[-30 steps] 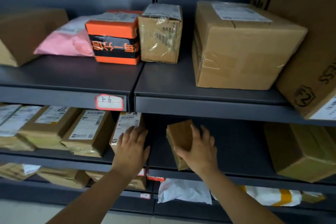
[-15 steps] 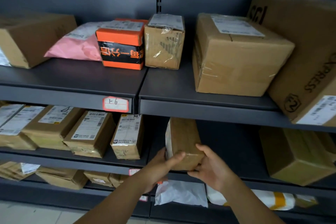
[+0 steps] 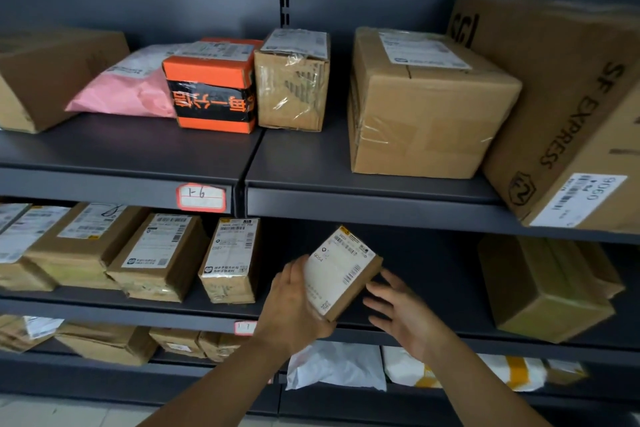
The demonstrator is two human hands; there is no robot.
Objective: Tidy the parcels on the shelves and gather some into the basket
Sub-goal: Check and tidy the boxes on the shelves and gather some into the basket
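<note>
A small brown parcel [image 3: 341,272] with a white label facing me is tilted at the front of the middle shelf [image 3: 433,333]. My left hand [image 3: 294,305] grips its left side and lower corner. Just to the parcel's right is my right hand [image 3: 398,308], fingers spread and off the box. Left of them on the same shelf stands a row of labelled brown parcels, the nearest one [image 3: 230,260] upright. No basket is in view.
The upper shelf [image 3: 346,198] holds an orange-and-black box [image 3: 211,94], a pink bag [image 3: 131,90], a taped box [image 3: 294,80], a big carton [image 3: 426,104] and a leaning SF Express carton [image 3: 568,114]. Another brown box [image 3: 540,288] sits at middle right. White bags [image 3: 339,367] lie below.
The parcel has been turned so its white label faces me. My right hand has let go and moved right; my left hand now holds it alone.
</note>
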